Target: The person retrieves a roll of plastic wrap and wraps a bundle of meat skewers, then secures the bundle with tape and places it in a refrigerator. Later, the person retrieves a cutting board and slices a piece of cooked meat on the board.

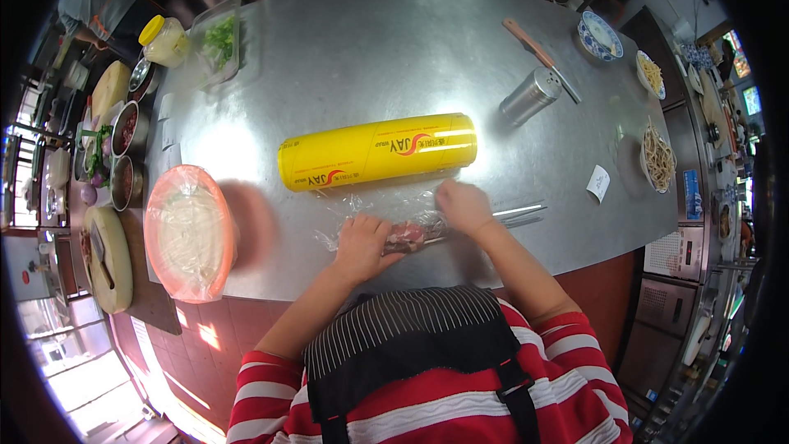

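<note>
Skewered raw meat [407, 234] lies on the steel table in front of me, partly under a crumpled sheet of clear cling film [363, 200]. Bare metal skewer ends [521, 212] stick out to the right. My left hand [363, 245] grips the left end of the meat and film, and its fingers hide part of both. With curled fingers, my right hand [463, 206] pinches the film above the meat's right end. Just beyond both hands lies a large yellow cling film roll [377, 151] with printed lettering.
At left stand a film-covered pink basin [222, 240], a yellow-lidded jar [169, 49] and a tub of chopped greens [216, 43]. A metal shaker [530, 97], a wooden-handled knife [539, 52], a paper slip [598, 184] and several bowls [599, 37] lie right. Another person [92, 0] stands far left.
</note>
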`<state>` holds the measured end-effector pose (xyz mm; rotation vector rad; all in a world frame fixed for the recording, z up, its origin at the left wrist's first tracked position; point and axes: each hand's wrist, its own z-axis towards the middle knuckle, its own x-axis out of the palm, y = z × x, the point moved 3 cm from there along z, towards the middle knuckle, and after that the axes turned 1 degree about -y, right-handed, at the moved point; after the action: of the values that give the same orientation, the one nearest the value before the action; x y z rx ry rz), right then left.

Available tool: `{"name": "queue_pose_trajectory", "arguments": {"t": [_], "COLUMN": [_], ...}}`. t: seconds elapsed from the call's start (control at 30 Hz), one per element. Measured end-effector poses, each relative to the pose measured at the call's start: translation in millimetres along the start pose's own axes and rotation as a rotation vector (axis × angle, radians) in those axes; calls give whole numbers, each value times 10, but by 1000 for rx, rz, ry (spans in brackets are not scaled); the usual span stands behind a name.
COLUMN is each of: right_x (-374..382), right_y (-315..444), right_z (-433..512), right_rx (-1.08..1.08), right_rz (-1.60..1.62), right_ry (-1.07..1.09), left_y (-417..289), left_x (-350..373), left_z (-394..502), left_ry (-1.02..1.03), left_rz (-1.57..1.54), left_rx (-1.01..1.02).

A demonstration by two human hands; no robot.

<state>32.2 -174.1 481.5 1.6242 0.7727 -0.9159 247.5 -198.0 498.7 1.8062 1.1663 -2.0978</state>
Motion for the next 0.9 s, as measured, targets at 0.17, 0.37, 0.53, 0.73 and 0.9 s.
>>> {"name": "queue_pose_trajectory", "arguments": {"t": [0.17,0.37,0.53,0.73,0.9], "right_x": [-260,139,237,224,206], "right_y": [311,482,327,283,280], "right_z": [-202,-528,-501,-367,-273], "right_rx": [-394,-563,-532,-595,-590], "right_rz": [-40,72,30,5,31], "right_ry": [-259,-143,-72,59,159], "left_y": [11,22,32,-151,-28], "left_x": [9,-38,-74,-184,46], "left_z": [32,44,28,-49,-41], "left_ry": [-12,37,129,-153,-124], "left_rz": [0,8,-58,121,-32], "left_rx": [19,-9,-101,-26,28]}}
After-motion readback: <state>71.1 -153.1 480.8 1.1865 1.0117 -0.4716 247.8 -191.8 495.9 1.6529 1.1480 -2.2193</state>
